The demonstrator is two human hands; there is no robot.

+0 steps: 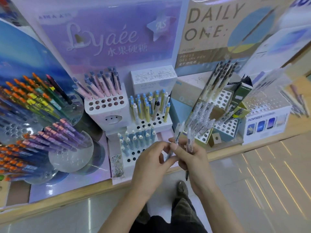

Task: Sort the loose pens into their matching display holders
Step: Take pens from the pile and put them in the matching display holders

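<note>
1. Translucent loose pens (200, 115) fan upward in a bundle just right of the white stepped holder (161, 123); blur hides how many there are.
2. Risk: the fan is wide and is gripped only at its lower end. Drawing one pen out may loosen the others, and a pen could fall to the floor in front of the holder.
3. Risk: the raised ends of the bundle stand close to the tilted cream-and-black pens (218, 76) right of the holder. A swing of the bundle could knock them askew.
4. Right hand (191, 158): the fingers are curled round the lower part of the bundle, in front and to the right of the holder.
5. Left hand (151, 158): thumb and forefinger pinch a single pen (170, 156) at the holder's front right corner, probably to separate it from the bundle.
</note>
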